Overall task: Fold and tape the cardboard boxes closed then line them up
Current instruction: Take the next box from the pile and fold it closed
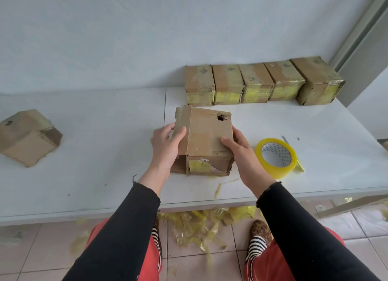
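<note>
Nearest the camera, two black sleeves point(130, 228) reach forward over red trousers, and below the table edge the tiled floor point(189, 266) carries a heap of crumpled yellow tape scraps point(201, 224).

On the white table point(94, 175), both hands hold one cardboard box point(206, 138) at its sides. The left hand point(165, 144) grips the left side, its thumb curled over the top edge where a flap stands partly open, the other fingers hidden behind the cardboard. The right hand point(239, 152) grips the right side, thumb laid across the top face and fingers wrapped round the far wall. The box rests on the table near its front edge, roughly at the middle (its top face has a small ragged hole near the far corner, and its near face bears a patch of yellow tape).

Just right of the right hand lies a roll of yellow tape point(276, 157), flat on the table, apart from the box.

Far to the left sits another cardboard box point(28, 136), tilted, with one end open.

At the back, against the pale wall point(147, 39), five taped boxes point(257, 83) stand side by side in a row, touching one another, each with yellow tape on the near face.
</note>
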`<state>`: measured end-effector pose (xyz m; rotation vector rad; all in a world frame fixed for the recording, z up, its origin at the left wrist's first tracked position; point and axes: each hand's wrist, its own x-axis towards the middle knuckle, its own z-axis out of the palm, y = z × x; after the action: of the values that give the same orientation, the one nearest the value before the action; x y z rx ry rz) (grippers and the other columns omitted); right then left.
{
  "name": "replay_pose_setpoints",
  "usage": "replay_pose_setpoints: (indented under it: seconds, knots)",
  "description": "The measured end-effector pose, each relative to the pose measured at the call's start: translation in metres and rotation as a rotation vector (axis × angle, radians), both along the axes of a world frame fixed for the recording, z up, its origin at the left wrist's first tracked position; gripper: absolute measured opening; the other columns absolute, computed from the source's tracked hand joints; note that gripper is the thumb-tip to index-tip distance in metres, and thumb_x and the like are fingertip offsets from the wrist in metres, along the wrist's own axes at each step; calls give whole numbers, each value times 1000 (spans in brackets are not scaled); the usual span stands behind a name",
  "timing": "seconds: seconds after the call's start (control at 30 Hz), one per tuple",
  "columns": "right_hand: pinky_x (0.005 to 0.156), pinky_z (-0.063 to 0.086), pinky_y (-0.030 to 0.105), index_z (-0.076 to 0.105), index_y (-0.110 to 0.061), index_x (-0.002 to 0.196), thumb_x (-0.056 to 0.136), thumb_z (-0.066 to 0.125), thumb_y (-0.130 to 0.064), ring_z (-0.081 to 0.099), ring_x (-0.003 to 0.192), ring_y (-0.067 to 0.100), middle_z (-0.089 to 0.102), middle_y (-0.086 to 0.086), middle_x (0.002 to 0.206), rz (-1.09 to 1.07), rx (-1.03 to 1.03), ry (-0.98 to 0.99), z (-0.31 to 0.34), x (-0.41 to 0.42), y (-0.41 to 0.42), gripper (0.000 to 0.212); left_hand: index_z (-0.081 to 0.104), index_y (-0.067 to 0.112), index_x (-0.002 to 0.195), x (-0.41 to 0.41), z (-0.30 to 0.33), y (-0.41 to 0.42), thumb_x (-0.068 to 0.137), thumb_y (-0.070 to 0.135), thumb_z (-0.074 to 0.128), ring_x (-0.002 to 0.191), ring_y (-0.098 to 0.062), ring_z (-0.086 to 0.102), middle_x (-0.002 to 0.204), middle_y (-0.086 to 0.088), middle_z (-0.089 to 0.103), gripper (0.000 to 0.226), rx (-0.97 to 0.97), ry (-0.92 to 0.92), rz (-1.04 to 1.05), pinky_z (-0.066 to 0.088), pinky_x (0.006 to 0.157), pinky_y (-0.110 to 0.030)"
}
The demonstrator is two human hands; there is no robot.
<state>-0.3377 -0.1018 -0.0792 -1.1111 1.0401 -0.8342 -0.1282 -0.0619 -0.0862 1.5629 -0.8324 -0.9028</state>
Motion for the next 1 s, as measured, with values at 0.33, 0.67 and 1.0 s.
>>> replay_pose_setpoints:
  seconds: [0.33,0.67,1.0]
  knots:
    - [85,53,29,57,-34,140,101,55,-20,65,119,19,68,-5,132,-2,38,12,-4,-5,-4,41,72,20,107,-2,21,-7,91,20,62,99,-21,70,110,-6,73,19,-144,361,-151,55,84,-41]
    - [87,53,30,53,-32,144,102,56,-23,64,120,18,65,-5,135,-17,22,16,-6,-6,-2,43,57,18,110,-2,17,-8,105,24,55,89,-18,66,101,-1,67,8,-35,290,-60,52,68,-32]
    - [70,56,19,50,-34,146,103,54,-21,64,117,14,65,-7,134,3,18,8,-2,0,1,45,42,34,154,-2,0,-6,100,20,67,148,-9,34,167,8,25,61,29,95,-71,32,121,-36]
